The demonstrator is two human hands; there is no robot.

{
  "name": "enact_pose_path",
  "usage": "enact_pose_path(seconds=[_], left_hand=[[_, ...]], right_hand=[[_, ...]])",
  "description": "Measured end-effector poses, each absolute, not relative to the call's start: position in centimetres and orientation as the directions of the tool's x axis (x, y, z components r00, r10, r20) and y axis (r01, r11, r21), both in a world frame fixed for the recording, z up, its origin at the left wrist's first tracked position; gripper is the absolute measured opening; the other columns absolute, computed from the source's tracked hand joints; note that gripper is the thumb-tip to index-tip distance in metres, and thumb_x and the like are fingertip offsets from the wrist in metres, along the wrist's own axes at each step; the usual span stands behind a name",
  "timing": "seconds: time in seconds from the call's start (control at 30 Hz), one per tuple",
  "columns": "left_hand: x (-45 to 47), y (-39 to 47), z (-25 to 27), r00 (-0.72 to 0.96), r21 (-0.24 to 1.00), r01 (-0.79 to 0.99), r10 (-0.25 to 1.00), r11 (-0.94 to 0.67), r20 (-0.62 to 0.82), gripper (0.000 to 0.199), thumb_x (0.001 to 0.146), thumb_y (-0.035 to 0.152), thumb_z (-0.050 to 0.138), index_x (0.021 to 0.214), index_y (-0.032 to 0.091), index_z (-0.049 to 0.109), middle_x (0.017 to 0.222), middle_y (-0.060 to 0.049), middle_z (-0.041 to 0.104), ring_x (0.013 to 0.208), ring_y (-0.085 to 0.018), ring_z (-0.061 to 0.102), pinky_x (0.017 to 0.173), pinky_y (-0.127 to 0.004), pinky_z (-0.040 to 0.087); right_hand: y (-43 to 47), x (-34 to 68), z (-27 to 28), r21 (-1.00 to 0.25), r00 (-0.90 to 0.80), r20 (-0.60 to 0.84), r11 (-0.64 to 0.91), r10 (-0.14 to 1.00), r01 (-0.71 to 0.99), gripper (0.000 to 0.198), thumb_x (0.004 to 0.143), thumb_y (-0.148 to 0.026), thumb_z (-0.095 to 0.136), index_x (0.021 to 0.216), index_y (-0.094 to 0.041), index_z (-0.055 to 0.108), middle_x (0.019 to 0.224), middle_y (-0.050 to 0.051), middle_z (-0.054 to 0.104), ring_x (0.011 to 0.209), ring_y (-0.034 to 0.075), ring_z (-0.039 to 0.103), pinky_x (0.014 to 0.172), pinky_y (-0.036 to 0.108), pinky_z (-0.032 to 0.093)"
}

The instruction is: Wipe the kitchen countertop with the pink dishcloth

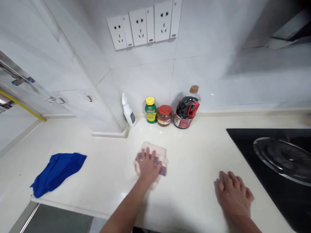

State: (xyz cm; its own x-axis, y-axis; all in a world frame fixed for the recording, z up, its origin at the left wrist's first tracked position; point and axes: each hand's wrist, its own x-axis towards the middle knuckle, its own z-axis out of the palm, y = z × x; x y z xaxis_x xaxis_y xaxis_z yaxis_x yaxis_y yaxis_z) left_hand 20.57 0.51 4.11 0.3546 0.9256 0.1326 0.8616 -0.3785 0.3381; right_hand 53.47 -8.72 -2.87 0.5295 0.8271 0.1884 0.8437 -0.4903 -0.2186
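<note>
My left hand (148, 166) lies palm down on a pale pink cloth (156, 149) with a purple patterned part, its fingers spread and pressing the cloth against the counter. The cloth is partly hidden beneath the hand and slightly blurred. To the right, my right hand (234, 194) rests on the white countertop (191, 161) near the cooktop, fingers a little bent and apart, with nothing seen in it. A crumpled blue cloth (59, 170) lies on the counter at the left, away from both hands.
Along the back wall stand a white spray bottle (128, 113), a green bottle with a yellow cap (151, 111), a red-lidded jar (164, 116) and a large dark sauce bottle (186, 111). A black cooktop (262, 161) borders the right. Wall sockets (139, 27) sit above.
</note>
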Motion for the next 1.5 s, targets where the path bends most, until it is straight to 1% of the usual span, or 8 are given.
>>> enact_pose_path(seconds=[0.23, 0.4, 0.6, 0.83, 1.0, 1.17, 1.3, 1.5], left_hand=[[26.6, -6.1, 2.0, 0.699, 0.349, 0.630, 0.702, -0.694, 0.137, 0.066, 0.086, 0.046, 0.066, 0.149, 0.033, 0.053, 0.167, -0.007, 0.035, 0.153, -0.039, 0.027, 0.123, -0.066, 0.015], [20.4, -6.5, 1.0, 0.663, 0.319, 0.666, 0.731, -0.675, 0.163, 0.066, 0.085, 0.060, 0.065, 0.146, 0.034, 0.058, 0.162, -0.008, 0.044, 0.148, -0.038, 0.037, 0.120, -0.059, 0.021], [12.3, 0.1, 3.1, 0.532, 0.146, 0.827, 0.840, -0.543, 0.109, 0.065, 0.089, 0.048, 0.067, 0.150, 0.029, 0.054, 0.161, -0.009, 0.045, 0.148, -0.036, 0.038, 0.116, -0.054, 0.029], [8.5, -0.4, 2.4, 0.266, 0.153, 0.946, 0.955, -0.285, 0.134, 0.058, 0.096, 0.041, 0.058, 0.151, 0.028, 0.052, 0.162, -0.012, 0.044, 0.149, -0.033, 0.038, 0.113, -0.052, 0.034], [5.1, -3.9, 1.4, 0.143, 0.225, 0.959, 0.981, -0.169, 0.128, 0.045, 0.096, 0.027, 0.049, 0.138, 0.031, 0.064, 0.153, -0.010, 0.056, 0.140, -0.029, 0.052, 0.108, -0.052, 0.041], [2.4, -5.9, 1.9, 0.020, 0.370, 0.924, 0.979, -0.096, 0.204, 0.044, 0.098, 0.038, 0.046, 0.137, 0.026, 0.063, 0.146, -0.011, 0.061, 0.137, -0.027, 0.055, 0.108, -0.047, 0.047], [-0.7, -6.5, 2.1, -0.134, 0.432, 0.902, 0.958, 0.011, 0.254, 0.043, 0.098, 0.042, 0.042, 0.126, 0.021, 0.067, 0.138, -0.015, 0.064, 0.133, -0.029, 0.057, 0.112, -0.049, 0.046], [-3.6, -6.7, 1.5, -0.273, 0.379, 0.908, 0.940, 0.181, 0.206, 0.039, 0.095, 0.043, 0.046, 0.120, 0.023, 0.068, 0.136, -0.014, 0.063, 0.137, -0.033, 0.051, 0.113, -0.054, 0.043]], right_hand=[[-8.7, 53.5, -2.9, -0.212, 0.530, 0.178, -0.494, 0.829, 0.843, 0.061, 0.101, -0.049, 0.021, 0.141, -0.021, 0.057, 0.155, 0.012, 0.045, 0.147, 0.032, 0.032, 0.118, 0.056, 0.024], [-8.6, 53.3, -2.6, -0.195, 0.537, 0.172, -0.505, 0.826, 0.840, 0.058, 0.100, -0.045, 0.024, 0.140, -0.021, 0.058, 0.155, 0.012, 0.045, 0.147, 0.030, 0.031, 0.119, 0.055, 0.024], [-8.6, 53.5, -2.6, -0.228, 0.551, 0.138, -0.515, 0.823, 0.826, 0.060, 0.101, -0.049, 0.021, 0.141, -0.021, 0.057, 0.157, 0.011, 0.043, 0.149, 0.031, 0.028, 0.119, 0.056, 0.024], [-7.6, 52.1, -3.1, -0.297, 0.587, 0.002, -0.561, 0.809, 0.773, 0.060, 0.097, -0.050, 0.027, 0.140, -0.023, 0.058, 0.156, 0.012, 0.042, 0.146, 0.037, 0.032, 0.112, 0.062, 0.033], [-2.7, 42.0, -0.2, -0.456, 0.178, 0.049, -0.137, 0.983, 0.879, 0.048, 0.097, -0.038, 0.037, 0.135, -0.024, 0.063, 0.149, 0.013, 0.051, 0.140, 0.033, 0.041, 0.111, 0.058, 0.039], [0.9, 27.6, 3.9, -0.559, -0.256, -0.142, 0.136, 0.956, 0.818, 0.073, 0.091, -0.055, 0.064, 0.156, -0.030, 0.042, 0.167, 0.012, 0.026, 0.152, 0.043, 0.020, 0.119, 0.068, 0.021], [0.0, 22.2, 3.5, -0.554, -0.391, -0.094, 0.278, 0.916, 0.785, 0.091, 0.077, -0.060, 0.080, 0.155, -0.031, 0.044, 0.170, 0.012, 0.012, 0.153, 0.051, -0.004, 0.117, 0.076, -0.002], [-2.3, 29.3, 1.2, -0.516, -0.340, 0.020, 0.301, 0.940, 0.802, 0.064, 0.090, -0.051, 0.066, 0.150, -0.034, 0.050, 0.169, 0.005, 0.022, 0.156, 0.040, 0.006, 0.123, 0.065, 0.005]])
